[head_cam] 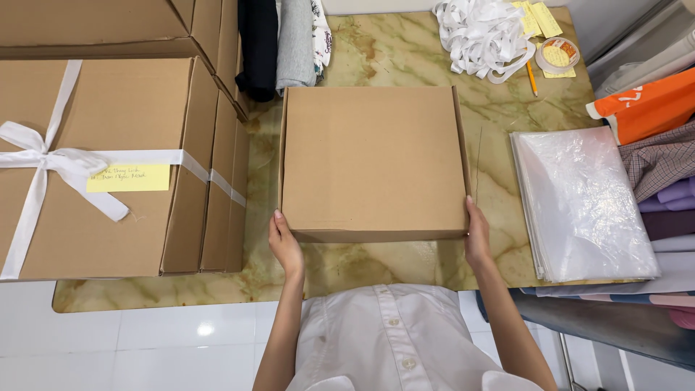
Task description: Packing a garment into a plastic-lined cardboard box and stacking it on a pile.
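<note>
- The left hand (284, 242) presses its open palm flat on the near left corner of a plain cardboard box (373, 159); the fingers are straight, not curled around anything.
- The right hand (476, 235) does the same on the near right corner, so the box sits between the two palms.
- The box is square, closed, with a smooth matte brown lid and sharp folded edges. It lies flat on a table (362, 264) with a glossy marble pattern, yellow-green with brown veins.
- Just right of the right hand lies a stack of clear plastic bags (583, 203), thin, shiny and a little wrinkled.
- Well left of the left hand stands a bigger cardboard box (108, 108), tied with a white satin ribbon (43, 163) in a bow; a yellow paper note (129, 177) sits under the ribbon.
- Beyond the held box, on its far left, folded cloths (282, 43) stand upright, dark, grey and white.
- On the far right side lies a loose heap of white ribbon (478, 32), and beside it a round roll of tape (557, 54) and a pencil (531, 78).
</note>
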